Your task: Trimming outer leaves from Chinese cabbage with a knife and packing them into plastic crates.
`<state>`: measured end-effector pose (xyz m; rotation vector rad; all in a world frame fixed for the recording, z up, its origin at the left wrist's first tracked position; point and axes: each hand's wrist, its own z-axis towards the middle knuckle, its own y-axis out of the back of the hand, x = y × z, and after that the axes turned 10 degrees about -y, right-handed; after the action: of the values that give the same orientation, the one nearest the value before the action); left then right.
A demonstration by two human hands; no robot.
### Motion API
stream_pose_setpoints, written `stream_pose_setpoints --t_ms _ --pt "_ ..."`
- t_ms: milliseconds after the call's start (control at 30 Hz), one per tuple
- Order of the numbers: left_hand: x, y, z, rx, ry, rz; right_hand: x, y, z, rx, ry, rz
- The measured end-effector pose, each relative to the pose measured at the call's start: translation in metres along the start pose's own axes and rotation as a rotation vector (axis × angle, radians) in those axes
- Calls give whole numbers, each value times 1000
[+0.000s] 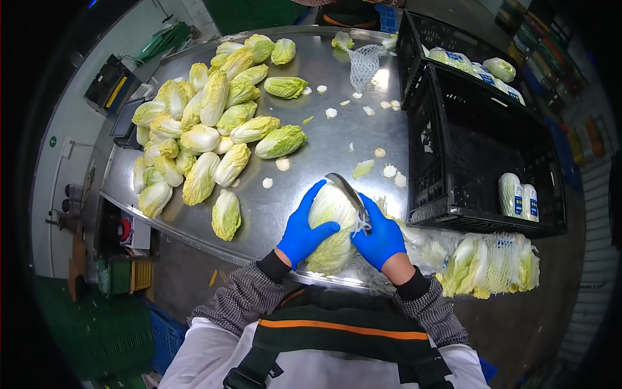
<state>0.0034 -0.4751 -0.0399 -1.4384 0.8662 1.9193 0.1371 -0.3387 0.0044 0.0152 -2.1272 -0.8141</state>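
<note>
My left hand (pixel 307 226), in a blue glove, grips the left side of a napa cabbage (pixel 332 231) near the front edge of the steel table (pixel 272 214). My right hand (pixel 381 233), also gloved in blue, holds a knife with a curved blade (pixel 344 187) against the cabbage's upper right side; the handle is mostly hidden. White netting strands show by its fingers. More napa cabbages (pixel 201 138) lie heaped on the left half of the table. Cut stem pieces (pixel 389 171) and a loose leaf (pixel 363 169) lie beyond my hands.
Black plastic crates (pixel 430 209) stand along the table's right side, with wrapped cabbages (pixel 510 194) in them. Netted cabbages and leaves (pixel 486 262) lie at the front right. A foam net sleeve (pixel 364 63) lies at the far edge, where another person (pixel 347 12) stands.
</note>
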Motion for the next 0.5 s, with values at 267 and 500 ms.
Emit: stream_pose_setpoints --t_ms 267,500 --pt "9 46 5 241 107 -333 -40 22 22 75 15 317" --pt "-4 39 -3 65 545 -1279 -24 4 26 -74 158 59"
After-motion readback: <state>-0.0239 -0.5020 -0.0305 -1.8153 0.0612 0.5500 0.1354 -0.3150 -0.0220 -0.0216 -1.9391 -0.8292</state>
